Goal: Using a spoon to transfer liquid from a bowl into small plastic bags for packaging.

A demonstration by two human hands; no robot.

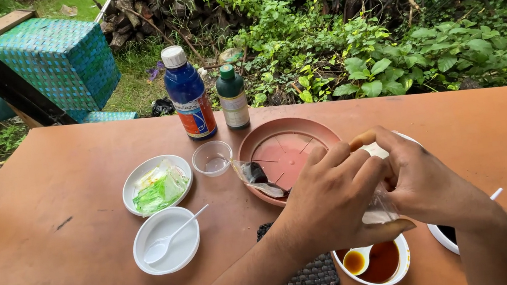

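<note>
Between both hands' fingers [357, 162], a clear plastic bag [257, 177] (dark contents).

table [59, 279]: reddish-brown top, outdoors, a small dark mark near its left part.
blue bottle [189, 94]: white cap, upright at the far edge of the table.
green bottle [232, 98]: smaller, dark green with a green cap, just beside the blue bottle on its right.
clear cup [212, 158]: small, in front of the two bottles.
left white bowl [157, 185]: holds pale green plastic scraps.
near white bowl [166, 240]: a white plastic spoon [172, 238] lies in it, handle over the rim.
woven box [60, 61]: teal, on the grass beyond the table.
background: leafy plants [396, 56] and stacked logs [143, 8].
</note>
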